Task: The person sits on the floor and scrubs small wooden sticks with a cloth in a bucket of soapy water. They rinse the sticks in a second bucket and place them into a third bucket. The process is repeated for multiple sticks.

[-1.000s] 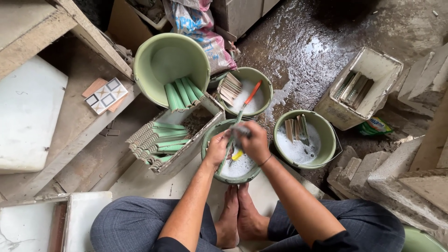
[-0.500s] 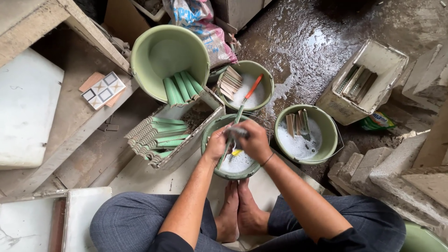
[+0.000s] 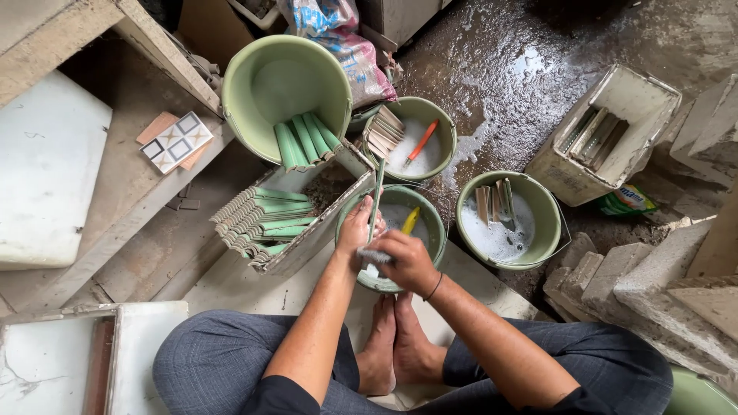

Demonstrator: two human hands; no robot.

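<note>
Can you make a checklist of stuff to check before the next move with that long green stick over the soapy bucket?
1. Left hand grips the long green strip: ok.
2. Right hand has the scrubbing pad against the strip: ok, though the pad is mostly hidden.
3. Strip is over the near bucket, so drips fall inside: ok.
4. Yellow-handled tool in that bucket is clear of the hands: ok.
5. Bare feet are clear of the bucket: cannot tell, they sit right beside it.
6. Strip is clean all over: cannot tell.
</note>
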